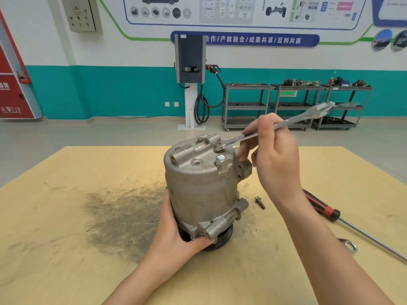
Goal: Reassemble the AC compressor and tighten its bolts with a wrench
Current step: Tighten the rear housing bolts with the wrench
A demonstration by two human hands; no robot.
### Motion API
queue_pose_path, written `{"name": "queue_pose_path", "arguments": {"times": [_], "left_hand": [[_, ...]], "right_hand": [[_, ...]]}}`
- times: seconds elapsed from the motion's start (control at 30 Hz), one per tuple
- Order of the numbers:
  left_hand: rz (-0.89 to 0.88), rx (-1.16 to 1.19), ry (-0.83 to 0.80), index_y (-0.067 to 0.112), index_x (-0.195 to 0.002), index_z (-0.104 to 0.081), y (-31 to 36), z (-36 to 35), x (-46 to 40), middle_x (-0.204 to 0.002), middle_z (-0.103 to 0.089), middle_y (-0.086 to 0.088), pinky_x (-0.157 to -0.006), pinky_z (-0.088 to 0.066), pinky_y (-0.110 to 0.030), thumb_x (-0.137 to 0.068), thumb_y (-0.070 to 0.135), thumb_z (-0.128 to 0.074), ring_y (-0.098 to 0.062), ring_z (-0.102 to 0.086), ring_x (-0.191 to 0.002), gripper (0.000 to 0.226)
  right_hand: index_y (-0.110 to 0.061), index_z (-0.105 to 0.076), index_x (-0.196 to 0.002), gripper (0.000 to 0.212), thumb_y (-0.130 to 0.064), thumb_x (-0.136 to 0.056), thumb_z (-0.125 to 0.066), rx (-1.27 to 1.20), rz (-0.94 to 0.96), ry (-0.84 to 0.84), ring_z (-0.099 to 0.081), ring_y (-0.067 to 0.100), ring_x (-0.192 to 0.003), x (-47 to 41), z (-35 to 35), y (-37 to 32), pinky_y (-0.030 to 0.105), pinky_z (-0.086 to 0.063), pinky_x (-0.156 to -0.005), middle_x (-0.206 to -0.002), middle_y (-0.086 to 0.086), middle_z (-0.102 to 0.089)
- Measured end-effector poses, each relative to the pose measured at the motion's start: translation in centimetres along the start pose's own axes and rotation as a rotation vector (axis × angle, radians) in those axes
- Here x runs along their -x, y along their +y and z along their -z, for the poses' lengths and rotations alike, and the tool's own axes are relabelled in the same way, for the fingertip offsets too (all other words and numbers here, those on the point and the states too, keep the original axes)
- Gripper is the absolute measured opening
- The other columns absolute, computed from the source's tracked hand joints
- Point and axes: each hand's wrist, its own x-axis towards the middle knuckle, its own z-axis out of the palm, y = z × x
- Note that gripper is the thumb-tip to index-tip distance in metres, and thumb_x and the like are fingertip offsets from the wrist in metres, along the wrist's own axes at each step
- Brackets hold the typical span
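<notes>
A grey metal AC compressor (201, 186) stands upright on its black pulley at the middle of the wooden table (66, 216). My left hand (176, 234) grips its lower left side near the base. My right hand (271, 150) holds a silver wrench (297, 118) by the middle of its shaft. The wrench's near end sits on a bolt (218, 147) at the top rear of the compressor, and its far end points up to the right. A loose bolt (260, 202) lies on the table just right of the compressor.
A red-and-black screwdriver (323, 208) with a long shaft lies at the right. A second wrench end (350, 246) shows beside my right forearm. A dark grease stain (123, 214) covers the table left of the compressor. Grey carts and a charging post stand by the far wall.
</notes>
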Motion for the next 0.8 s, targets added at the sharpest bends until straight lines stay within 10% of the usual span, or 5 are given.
{"name": "queue_pose_path", "arguments": {"times": [0.13, 0.23, 0.63, 0.8], "left_hand": [[-0.005, -0.014, 0.013, 0.057, -0.139, -0.007, -0.2, -0.1, -0.1, -0.125, -0.039, 0.048, -0.087, -0.034, 0.005, -0.051, 0.050, -0.085, 0.021, -0.040, -0.121, 0.118], [-0.011, -0.014, 0.018, 0.058, -0.137, -0.008, -0.2, -0.1, -0.1, -0.124, -0.040, 0.047, -0.087, -0.034, 0.005, -0.051, 0.049, -0.085, 0.020, -0.040, -0.121, 0.116], [-0.010, 0.006, 0.002, 0.051, -0.145, -0.008, 0.0, 0.0, 0.0, -0.130, -0.039, 0.045, -0.090, -0.038, 0.000, -0.051, 0.053, -0.087, 0.019, -0.040, -0.124, 0.122], [-0.013, -0.010, 0.005, 0.051, -0.146, -0.006, 0.0, 0.0, 0.0, -0.136, -0.037, 0.041, -0.101, -0.035, -0.015, -0.050, 0.057, -0.087, 0.018, -0.039, -0.126, 0.126]], "right_hand": [[-0.004, -0.063, -0.074, 0.046, -0.039, -0.099, -0.046, 0.495, 0.597, -0.032, -0.051, 0.014, -0.042, 0.9, -0.8, -0.6, 0.027, -0.038, -0.037, -0.057, -0.001, -0.060], [-0.002, -0.064, -0.072, 0.047, -0.037, -0.098, -0.047, 0.568, 0.683, 0.013, -0.050, 0.014, -0.041, 1.0, -1.0, -0.7, 0.031, -0.039, -0.033, -0.055, 0.001, -0.060], [-0.017, -0.054, -0.081, 0.043, -0.038, -0.106, -0.028, -0.189, -0.222, 0.011, -0.057, 0.013, -0.050, -0.5, 0.4, -0.1, 0.018, -0.037, -0.042, -0.055, -0.001, -0.060], [-0.015, -0.056, -0.080, 0.044, -0.038, -0.106, -0.028, -0.204, -0.291, -0.045, -0.057, 0.012, -0.049, -0.6, 0.3, 0.0, 0.018, -0.036, -0.040, -0.056, 0.000, -0.062]]}}
